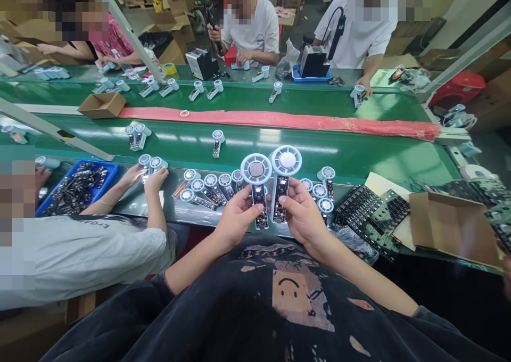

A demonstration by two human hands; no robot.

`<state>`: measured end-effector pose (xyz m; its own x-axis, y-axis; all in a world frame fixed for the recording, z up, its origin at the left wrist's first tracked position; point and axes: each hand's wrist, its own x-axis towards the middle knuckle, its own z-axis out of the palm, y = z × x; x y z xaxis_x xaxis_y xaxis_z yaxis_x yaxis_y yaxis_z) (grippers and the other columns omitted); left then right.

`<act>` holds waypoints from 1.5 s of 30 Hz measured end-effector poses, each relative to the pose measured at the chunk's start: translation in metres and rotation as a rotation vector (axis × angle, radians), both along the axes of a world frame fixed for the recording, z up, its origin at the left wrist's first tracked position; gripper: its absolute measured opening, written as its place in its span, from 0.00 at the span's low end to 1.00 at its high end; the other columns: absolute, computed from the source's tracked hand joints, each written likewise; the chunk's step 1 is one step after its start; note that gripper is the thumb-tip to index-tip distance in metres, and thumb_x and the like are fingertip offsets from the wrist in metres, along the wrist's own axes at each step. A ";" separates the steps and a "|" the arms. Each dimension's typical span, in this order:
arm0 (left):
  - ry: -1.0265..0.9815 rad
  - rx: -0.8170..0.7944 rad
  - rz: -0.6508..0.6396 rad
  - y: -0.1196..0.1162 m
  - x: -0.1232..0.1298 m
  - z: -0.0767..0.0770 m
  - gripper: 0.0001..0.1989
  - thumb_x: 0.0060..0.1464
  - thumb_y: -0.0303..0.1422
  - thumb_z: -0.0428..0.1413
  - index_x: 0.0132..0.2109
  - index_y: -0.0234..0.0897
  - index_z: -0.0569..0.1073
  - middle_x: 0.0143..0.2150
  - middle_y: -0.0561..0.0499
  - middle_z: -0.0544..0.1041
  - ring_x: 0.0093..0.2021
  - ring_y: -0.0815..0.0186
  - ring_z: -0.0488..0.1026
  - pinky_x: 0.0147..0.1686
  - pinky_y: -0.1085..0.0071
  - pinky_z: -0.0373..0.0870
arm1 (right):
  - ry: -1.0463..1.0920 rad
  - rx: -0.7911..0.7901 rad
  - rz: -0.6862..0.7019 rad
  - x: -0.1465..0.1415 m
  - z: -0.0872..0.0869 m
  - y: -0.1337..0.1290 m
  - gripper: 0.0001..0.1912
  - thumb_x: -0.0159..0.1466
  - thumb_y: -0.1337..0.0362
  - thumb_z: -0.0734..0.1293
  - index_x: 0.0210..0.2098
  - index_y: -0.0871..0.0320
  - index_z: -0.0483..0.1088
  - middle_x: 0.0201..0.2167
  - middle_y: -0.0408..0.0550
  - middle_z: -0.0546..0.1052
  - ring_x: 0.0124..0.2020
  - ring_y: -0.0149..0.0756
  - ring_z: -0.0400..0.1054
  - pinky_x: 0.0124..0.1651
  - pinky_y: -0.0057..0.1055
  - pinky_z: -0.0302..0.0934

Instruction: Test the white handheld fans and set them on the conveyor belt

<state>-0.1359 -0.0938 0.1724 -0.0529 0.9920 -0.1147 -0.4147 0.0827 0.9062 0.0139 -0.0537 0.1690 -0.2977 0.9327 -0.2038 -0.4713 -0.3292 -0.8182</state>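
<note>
My left hand (pixel 239 216) grips a light-blue handheld fan (pixel 255 169) by its handle, thumb on the exposed circuit board. In my right hand (pixel 304 211) is a second handheld fan (pixel 286 161), held the same way with its board facing me. Both stand upright side by side above the bench edge, round heads almost touching. Behind my left hand lies a row of similar fans (pixel 211 181) with bare boards. Several more fans (pixel 319 190) lie just beyond my right hand.
Stacked circuit boards (pixel 361 207) and an open cardboard box (pixel 451 226) are on the right. At left, a co-worker's hands (pixel 154 178) hold fans near a blue tray (pixel 107 175) of small parts. The green conveyor (pixel 171 146) carries fans; people work across it.
</note>
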 end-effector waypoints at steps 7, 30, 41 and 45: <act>-0.007 -0.026 -0.027 0.002 0.001 -0.003 0.27 0.47 0.38 0.71 0.54 0.37 0.78 0.49 0.43 0.83 0.55 0.52 0.77 0.57 0.57 0.71 | 0.017 -0.013 0.024 0.003 0.001 0.002 0.27 0.51 0.58 0.79 0.48 0.49 0.69 0.48 0.46 0.78 0.46 0.44 0.75 0.49 0.44 0.74; -0.001 -0.067 -0.043 0.004 0.003 -0.005 0.23 0.48 0.37 0.70 0.52 0.37 0.79 0.46 0.45 0.84 0.50 0.56 0.78 0.56 0.59 0.71 | 0.009 -0.062 -0.026 0.003 -0.009 0.002 0.27 0.50 0.61 0.79 0.46 0.48 0.69 0.44 0.43 0.79 0.46 0.42 0.75 0.52 0.44 0.73; 0.025 -0.024 -0.068 0.005 0.000 -0.010 0.26 0.48 0.37 0.70 0.54 0.36 0.76 0.50 0.44 0.82 0.54 0.54 0.77 0.58 0.57 0.69 | 0.036 -0.036 -0.014 0.005 -0.012 0.003 0.29 0.50 0.63 0.80 0.49 0.49 0.70 0.48 0.42 0.80 0.53 0.42 0.74 0.63 0.45 0.66; 0.023 -0.018 -0.073 0.004 -0.001 -0.008 0.26 0.48 0.36 0.70 0.53 0.36 0.76 0.49 0.44 0.83 0.53 0.54 0.77 0.57 0.57 0.70 | 0.032 -0.043 -0.012 0.005 -0.015 0.002 0.29 0.50 0.63 0.80 0.49 0.48 0.69 0.47 0.42 0.80 0.50 0.41 0.75 0.60 0.44 0.68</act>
<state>-0.1368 -0.0895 0.1646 0.0165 0.9911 -0.1318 -0.3864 0.1279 0.9134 0.0189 -0.0517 0.1543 -0.2934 0.9267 -0.2347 -0.5008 -0.3581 -0.7880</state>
